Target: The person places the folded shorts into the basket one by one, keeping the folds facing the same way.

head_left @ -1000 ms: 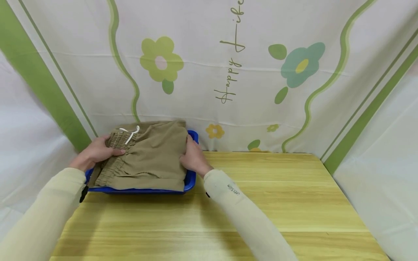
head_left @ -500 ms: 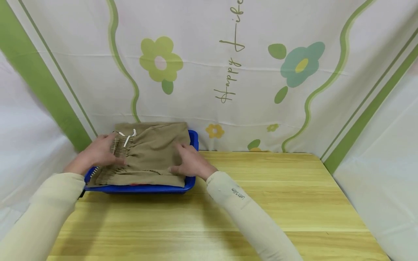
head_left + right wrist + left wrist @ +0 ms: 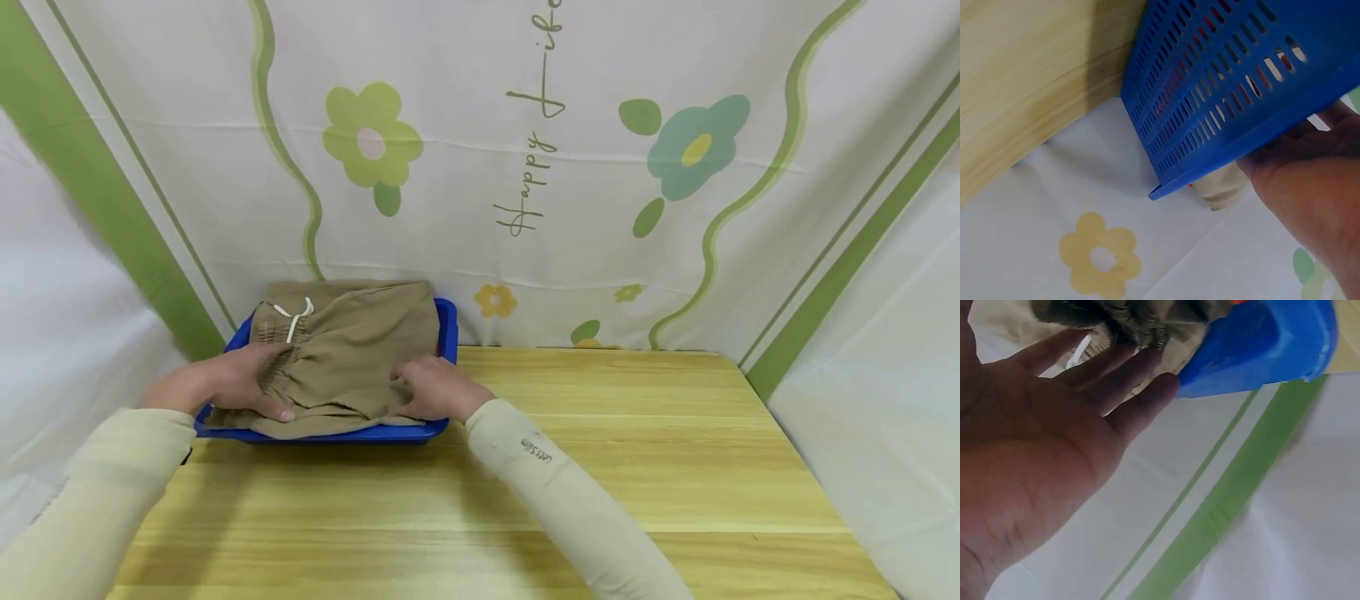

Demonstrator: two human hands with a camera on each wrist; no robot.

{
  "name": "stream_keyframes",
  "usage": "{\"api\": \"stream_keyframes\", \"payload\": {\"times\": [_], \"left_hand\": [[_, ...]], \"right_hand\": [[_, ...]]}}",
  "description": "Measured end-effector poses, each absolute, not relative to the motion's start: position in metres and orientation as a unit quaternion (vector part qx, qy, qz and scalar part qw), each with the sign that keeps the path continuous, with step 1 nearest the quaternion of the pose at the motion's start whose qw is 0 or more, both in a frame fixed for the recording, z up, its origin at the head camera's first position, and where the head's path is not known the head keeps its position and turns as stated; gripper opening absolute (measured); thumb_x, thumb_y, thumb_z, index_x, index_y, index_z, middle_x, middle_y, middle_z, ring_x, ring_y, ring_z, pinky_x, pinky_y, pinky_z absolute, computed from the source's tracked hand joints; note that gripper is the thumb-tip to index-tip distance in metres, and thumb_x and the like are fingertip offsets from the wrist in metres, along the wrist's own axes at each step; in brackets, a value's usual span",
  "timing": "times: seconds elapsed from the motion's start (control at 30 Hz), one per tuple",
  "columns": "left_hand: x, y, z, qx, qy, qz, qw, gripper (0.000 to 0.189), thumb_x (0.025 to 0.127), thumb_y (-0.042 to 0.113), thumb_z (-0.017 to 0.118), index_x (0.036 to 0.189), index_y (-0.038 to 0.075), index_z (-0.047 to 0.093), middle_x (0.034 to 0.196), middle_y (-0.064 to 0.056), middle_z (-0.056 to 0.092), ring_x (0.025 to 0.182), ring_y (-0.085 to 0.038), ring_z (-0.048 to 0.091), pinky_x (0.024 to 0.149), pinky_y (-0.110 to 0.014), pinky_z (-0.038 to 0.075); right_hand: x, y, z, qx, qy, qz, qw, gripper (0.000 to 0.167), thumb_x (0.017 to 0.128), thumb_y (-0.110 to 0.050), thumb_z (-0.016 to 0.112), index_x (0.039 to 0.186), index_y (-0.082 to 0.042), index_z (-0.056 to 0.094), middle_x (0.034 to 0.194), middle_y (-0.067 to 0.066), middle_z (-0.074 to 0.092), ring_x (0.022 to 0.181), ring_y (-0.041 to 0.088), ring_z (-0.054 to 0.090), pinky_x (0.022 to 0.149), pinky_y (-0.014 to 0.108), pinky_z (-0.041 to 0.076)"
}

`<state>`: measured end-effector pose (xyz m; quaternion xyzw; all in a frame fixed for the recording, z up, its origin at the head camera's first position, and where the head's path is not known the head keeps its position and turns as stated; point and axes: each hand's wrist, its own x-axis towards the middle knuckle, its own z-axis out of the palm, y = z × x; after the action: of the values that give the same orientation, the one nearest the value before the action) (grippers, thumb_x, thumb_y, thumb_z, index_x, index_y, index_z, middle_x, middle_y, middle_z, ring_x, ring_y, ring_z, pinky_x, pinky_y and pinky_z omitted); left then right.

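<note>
A pair of khaki pants [image 3: 360, 350] with a gathered waistband and white drawstring [image 3: 300, 318] lies folded in a blue plastic basket [image 3: 448, 329]. On the waistband side, my left hand [image 3: 236, 382] touches the cloth, thumb and fingers spread apart. The left wrist view shows that palm with its fingers extended over the gathered fabric. My right hand [image 3: 438, 390] rests at the lower right of the pants, fingers slightly bent, with a gap between thumb and fingers. In the right wrist view the slotted basket wall [image 3: 1210, 81] hides part of this hand's fingers.
The basket stands at the back left of a wood-grain table [image 3: 600, 467], close to a white curtain [image 3: 465, 192] printed with flowers. Something red shows through the basket's slots [image 3: 1175, 81] in the right wrist view.
Both hands have come off their earlier hold on the pants' sides and shifted toward the near edge. The pants now lie lower and flatter in the basket.
</note>
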<state>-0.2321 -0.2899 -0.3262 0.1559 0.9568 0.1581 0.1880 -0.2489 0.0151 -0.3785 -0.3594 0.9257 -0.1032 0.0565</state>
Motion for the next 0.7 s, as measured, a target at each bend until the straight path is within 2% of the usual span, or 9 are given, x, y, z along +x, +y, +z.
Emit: {"api": "stream_keyframes", "payload": {"times": [0.17, 0.3, 0.47, 0.67, 0.7], "left_hand": [[-0.232, -0.287, -0.337, 0.169, 0.966, 0.132, 0.146, 0.118, 0.071, 0.037, 0.094, 0.148, -0.02, 0.025, 0.146, -0.05, 0.026, 0.133, -0.067, 0.023, 0.105, -0.072, 0.03], [-0.229, -0.282, -0.339, 0.158, 0.975, 0.083, 0.13, 0.116, 0.071, 0.042, 0.092, 0.148, -0.017, 0.029, 0.144, -0.049, 0.028, 0.13, -0.068, 0.03, 0.099, -0.072, 0.038], [-0.226, -0.274, -0.34, 0.146, 0.98, 0.042, 0.128, 0.113, 0.073, 0.043, 0.09, 0.149, -0.015, 0.03, 0.142, -0.048, 0.03, 0.125, -0.068, 0.037, 0.093, -0.07, 0.042], [-0.229, -0.269, -0.323, 0.147, 0.977, 0.031, 0.152, 0.113, 0.075, 0.047, 0.088, 0.15, -0.014, 0.031, 0.144, -0.048, 0.029, 0.129, -0.067, 0.033, 0.096, -0.072, 0.04], [-0.231, -0.268, -0.317, 0.148, 0.976, 0.034, 0.154, 0.113, 0.075, 0.048, 0.088, 0.15, -0.014, 0.031, 0.145, -0.048, 0.029, 0.13, -0.067, 0.031, 0.097, -0.073, 0.039]], "right_hand": [[-0.248, 0.013, -0.383, -0.369, 0.927, -0.064, 0.032, 0.049, 0.092, -0.044, 0.074, 0.132, -0.017, 0.068, 0.124, -0.001, 0.068, 0.114, 0.021, 0.059, 0.099, 0.034, 0.048], [-0.249, 0.01, -0.388, -0.364, 0.93, -0.04, 0.023, 0.048, 0.093, -0.045, 0.073, 0.133, -0.02, 0.067, 0.127, -0.001, 0.067, 0.119, 0.022, 0.057, 0.101, 0.037, 0.046], [-0.248, 0.01, -0.389, -0.356, 0.934, -0.037, 0.021, 0.05, 0.091, -0.047, 0.074, 0.134, -0.022, 0.066, 0.129, -0.001, 0.066, 0.121, 0.022, 0.056, 0.1, 0.038, 0.045], [-0.253, 0.016, -0.383, -0.359, 0.925, -0.119, 0.026, 0.056, 0.09, -0.052, 0.074, 0.132, -0.016, 0.066, 0.128, 0.002, 0.066, 0.117, 0.021, 0.059, 0.098, 0.034, 0.049], [-0.255, 0.017, -0.382, -0.354, 0.925, -0.137, 0.019, 0.056, 0.091, -0.052, 0.073, 0.132, -0.014, 0.066, 0.128, 0.003, 0.064, 0.118, 0.021, 0.058, 0.103, 0.035, 0.047]]}}
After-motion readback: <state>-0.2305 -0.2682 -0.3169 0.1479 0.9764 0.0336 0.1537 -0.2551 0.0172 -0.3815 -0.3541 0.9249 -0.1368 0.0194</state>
